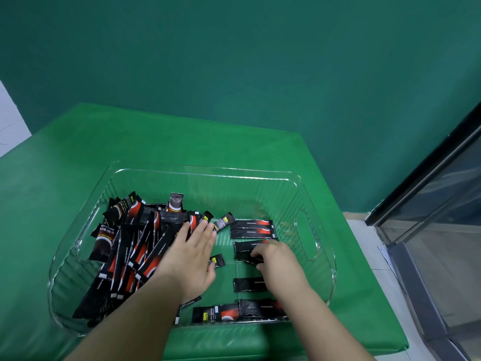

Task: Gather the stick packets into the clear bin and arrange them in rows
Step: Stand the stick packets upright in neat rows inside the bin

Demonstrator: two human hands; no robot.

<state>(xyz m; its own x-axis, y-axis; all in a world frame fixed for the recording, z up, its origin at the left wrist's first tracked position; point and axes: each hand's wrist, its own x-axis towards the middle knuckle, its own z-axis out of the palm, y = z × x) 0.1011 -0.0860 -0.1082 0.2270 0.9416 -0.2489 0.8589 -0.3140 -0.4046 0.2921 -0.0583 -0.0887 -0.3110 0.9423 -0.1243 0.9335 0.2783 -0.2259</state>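
the clear bin (302, 222) sits on a green padded table (65, 157) before a green wall (234, 61). all stick packets in view lie inside the bin. a loose heap of packets (130, 243) fills its left half, criss-crossed and partly stacked. on the right side, a column of packets (252, 228) lies crosswise, one below another, roughly parallel; two more packets (234, 312) lie along the near wall. the left hand (194, 254) is spread flat, fingers straight and apart, resting against the right edge of the heap, with a short packet end (217, 261) showing just beside its thumb. the right hand (276, 259) has fingers curled down, pinching a packet (247, 256) in the column. a glass door (442, 199) stands at far right.
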